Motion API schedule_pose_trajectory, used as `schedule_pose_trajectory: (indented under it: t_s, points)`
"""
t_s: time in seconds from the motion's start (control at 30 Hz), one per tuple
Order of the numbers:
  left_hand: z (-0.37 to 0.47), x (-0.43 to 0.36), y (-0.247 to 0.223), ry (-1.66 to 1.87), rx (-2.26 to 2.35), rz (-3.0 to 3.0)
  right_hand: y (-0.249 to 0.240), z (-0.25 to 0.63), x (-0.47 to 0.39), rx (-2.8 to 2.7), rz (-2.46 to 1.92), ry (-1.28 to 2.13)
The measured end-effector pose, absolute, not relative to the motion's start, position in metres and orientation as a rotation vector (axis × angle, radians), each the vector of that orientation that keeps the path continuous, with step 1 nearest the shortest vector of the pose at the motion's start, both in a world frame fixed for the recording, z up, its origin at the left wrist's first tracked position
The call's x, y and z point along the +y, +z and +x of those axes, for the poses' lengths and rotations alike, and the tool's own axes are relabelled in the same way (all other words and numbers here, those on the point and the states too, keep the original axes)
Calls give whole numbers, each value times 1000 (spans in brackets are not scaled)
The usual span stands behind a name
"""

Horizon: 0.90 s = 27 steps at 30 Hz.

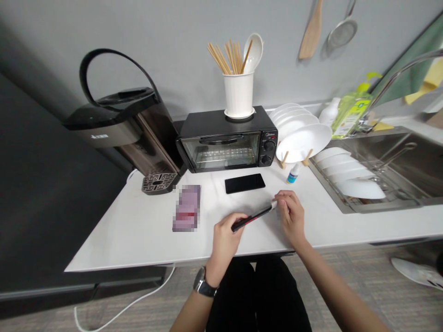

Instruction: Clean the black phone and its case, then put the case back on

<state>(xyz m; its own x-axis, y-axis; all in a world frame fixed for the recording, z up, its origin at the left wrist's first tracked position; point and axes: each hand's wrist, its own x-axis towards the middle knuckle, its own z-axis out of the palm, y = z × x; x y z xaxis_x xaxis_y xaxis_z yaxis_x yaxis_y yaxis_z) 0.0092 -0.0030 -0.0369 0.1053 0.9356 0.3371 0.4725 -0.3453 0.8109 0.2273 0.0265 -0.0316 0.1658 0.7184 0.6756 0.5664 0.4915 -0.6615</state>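
Both my hands hold a thin dark phone-like slab (252,217) with a red edge, tilted on its side just above the white counter (138,230). My left hand (224,240), with a wristwatch, grips its near left end. My right hand (292,214) pinches its far right end, where a small white piece shows at the fingertips. A black phone (244,183) lies flat on the counter just behind the slab. A blurred purple rectangle (187,207) lies to the left.
A black toaster oven (224,138) with a white utensil holder (238,94) on top stands at the back. A water dispenser (128,124) is at the left. White plates (302,138) in a rack, a small bottle (293,174) and a sink (398,166) are to the right.
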Motion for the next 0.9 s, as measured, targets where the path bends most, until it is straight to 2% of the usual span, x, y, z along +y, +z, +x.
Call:
schedule_pose_trajectory:
  t_s: [0.27, 0.43, 0.53, 0.7, 0.9]
  points:
    - [12, 4, -37, 927, 1311, 2085, -36, 204, 18, -1663, -1171, 192]
    - [7, 5, -48, 813, 1419, 2230, -33, 168, -13, -2137, -1090, 105]
    - [6, 5, -49, 813, 1423, 2228, -31, 172, -9, -2272, -1052, 6]
    - [9, 8, -45, 864, 1396, 2188, -28, 179, 9, -1996, -1315, -71]
    - [8, 8, -51, 913, 1390, 2129, -25, 176, 6, -2253, -999, -12]
